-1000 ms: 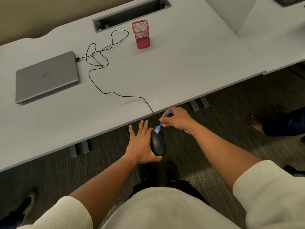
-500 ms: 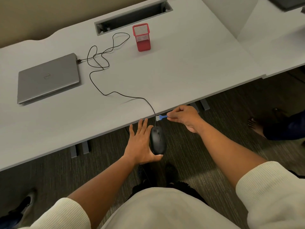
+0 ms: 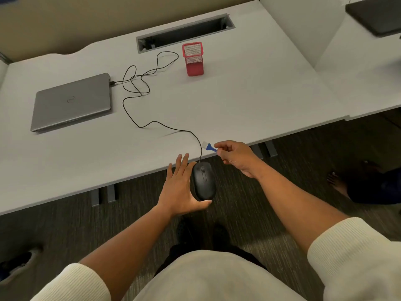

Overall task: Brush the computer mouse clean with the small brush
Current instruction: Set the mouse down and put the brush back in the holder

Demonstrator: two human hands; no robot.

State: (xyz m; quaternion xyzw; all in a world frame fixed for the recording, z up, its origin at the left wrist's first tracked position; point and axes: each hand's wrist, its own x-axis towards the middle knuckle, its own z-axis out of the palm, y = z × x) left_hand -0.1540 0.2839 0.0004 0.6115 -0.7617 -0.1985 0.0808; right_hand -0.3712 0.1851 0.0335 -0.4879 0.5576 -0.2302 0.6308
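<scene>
Mid-task: left hand (image 3: 181, 187) cradles black plastic mouse (image 3: 204, 183); right hand (image 3: 235, 156) pinches small blue-handled brush (image 3: 208, 147), bristles lifted clear; brushing apparently unfinished.

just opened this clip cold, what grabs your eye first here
The black mouse lying in the left hand, held out past the desk edge, its cord trailing back to the closed laptop. Just above, the right hand pinches a small blue brush. A red mesh cup stands farther back.

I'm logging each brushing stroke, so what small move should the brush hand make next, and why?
Probably swing the small brush back down onto the mouse: the right hand pinches it with bristles off the mouse, over the desk edge, while the left hand cradles the mouse.
</scene>
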